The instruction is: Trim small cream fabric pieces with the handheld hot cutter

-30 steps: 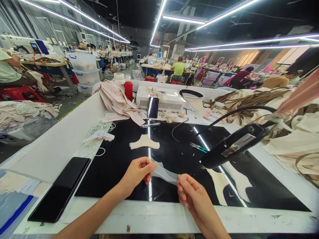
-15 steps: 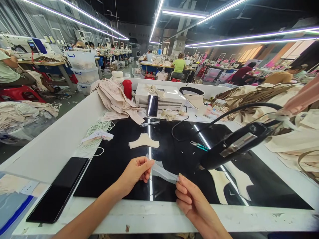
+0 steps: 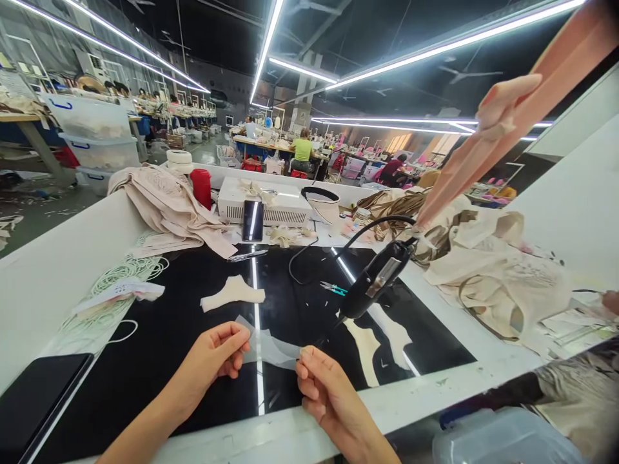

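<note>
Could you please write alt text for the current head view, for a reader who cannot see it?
A person's left hand and right hand hold sheer whitish material between them over a glossy black surface. Nearby lie cream cut pieces and teal snips, with a black corded tool attached to a pink strip. Co-workers sit beyond.

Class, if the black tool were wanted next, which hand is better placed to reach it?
Probably the right hand: it is nearer the black tool. The left hand is farther off. Both pinch the sheer piece, though.
</note>
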`<state>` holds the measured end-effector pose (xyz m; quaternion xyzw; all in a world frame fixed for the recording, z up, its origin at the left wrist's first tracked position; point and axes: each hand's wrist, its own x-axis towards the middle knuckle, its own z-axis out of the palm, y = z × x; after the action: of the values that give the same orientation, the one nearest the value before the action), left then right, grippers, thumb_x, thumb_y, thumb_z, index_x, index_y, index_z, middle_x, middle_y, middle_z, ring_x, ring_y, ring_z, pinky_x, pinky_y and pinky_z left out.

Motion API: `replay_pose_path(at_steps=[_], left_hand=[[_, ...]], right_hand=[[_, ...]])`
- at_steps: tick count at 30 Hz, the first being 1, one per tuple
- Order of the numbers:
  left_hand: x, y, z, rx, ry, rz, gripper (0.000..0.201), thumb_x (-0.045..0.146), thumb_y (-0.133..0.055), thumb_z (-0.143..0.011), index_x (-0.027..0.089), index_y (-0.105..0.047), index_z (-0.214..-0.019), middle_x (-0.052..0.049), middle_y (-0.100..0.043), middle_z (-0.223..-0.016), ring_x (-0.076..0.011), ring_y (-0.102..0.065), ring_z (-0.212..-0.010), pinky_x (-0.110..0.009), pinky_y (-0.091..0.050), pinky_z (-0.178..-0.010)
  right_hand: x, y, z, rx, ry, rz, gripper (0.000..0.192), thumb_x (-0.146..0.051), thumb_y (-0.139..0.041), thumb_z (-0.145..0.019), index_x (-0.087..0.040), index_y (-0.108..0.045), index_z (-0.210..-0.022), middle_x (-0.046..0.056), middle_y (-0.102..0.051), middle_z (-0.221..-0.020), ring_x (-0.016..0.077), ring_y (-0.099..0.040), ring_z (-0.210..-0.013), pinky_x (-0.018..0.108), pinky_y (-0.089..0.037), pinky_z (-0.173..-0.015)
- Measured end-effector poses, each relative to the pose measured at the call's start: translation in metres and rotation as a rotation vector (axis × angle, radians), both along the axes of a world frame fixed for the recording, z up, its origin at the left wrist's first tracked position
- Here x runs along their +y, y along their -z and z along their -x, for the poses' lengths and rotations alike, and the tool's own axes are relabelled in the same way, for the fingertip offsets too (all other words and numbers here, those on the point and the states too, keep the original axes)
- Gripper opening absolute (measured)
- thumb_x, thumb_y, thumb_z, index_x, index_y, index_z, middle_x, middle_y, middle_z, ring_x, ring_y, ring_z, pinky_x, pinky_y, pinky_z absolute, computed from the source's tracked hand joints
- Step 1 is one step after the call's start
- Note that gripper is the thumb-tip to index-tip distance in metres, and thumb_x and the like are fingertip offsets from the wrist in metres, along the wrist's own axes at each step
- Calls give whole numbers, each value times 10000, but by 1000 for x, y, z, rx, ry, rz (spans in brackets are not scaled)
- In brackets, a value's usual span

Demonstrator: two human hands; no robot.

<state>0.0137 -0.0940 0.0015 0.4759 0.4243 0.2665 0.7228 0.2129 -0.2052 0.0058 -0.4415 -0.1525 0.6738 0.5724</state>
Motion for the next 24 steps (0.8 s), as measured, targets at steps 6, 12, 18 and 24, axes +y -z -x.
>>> replay_pose_path(at_steps=[6,12,18,24], left_hand=[[2,5,-1,17,15,-39,577,709,-782,-694,172,-569,-691,44,-537,-528,-66,-443,-468,-181,-378,-485],[-3,-3,-1,-56,-17,-14,524,626,-801,-718,172,-546,-662,46,-512,-552,-64,-426,-490,-178,-372,-482],[-3,-3,-3,-115,-34,37,459,544,-811,-731,172,-550,-665,48,-496,-562,-58,-426,-492,-174,-387,-479],[-5,-6,-1,-112,-38,24,439,535,-785,-773,170,-559,-680,41,-521,-582,-61,-465,-512,-171,-412,-502]], right_hand=[[-2,-1,3,54,17,12,436,-401,-887,-742,-168,-519,-745,-57,-528,-689,6,-337,-500,130,-181,-419],[-5,-2,4,121,31,58,501,-375,-952,-638,-180,-505,-754,-80,-483,-652,-1,-298,-480,120,-158,-407],[-9,3,2,141,20,70,484,-368,-949,-651,-177,-510,-729,-83,-440,-648,7,-234,-492,124,-164,-407],[-11,-4,8,-124,-10,-11,459,-484,-873,-730,-178,-533,-693,-58,-449,-644,38,-231,-520,163,-177,-436]])
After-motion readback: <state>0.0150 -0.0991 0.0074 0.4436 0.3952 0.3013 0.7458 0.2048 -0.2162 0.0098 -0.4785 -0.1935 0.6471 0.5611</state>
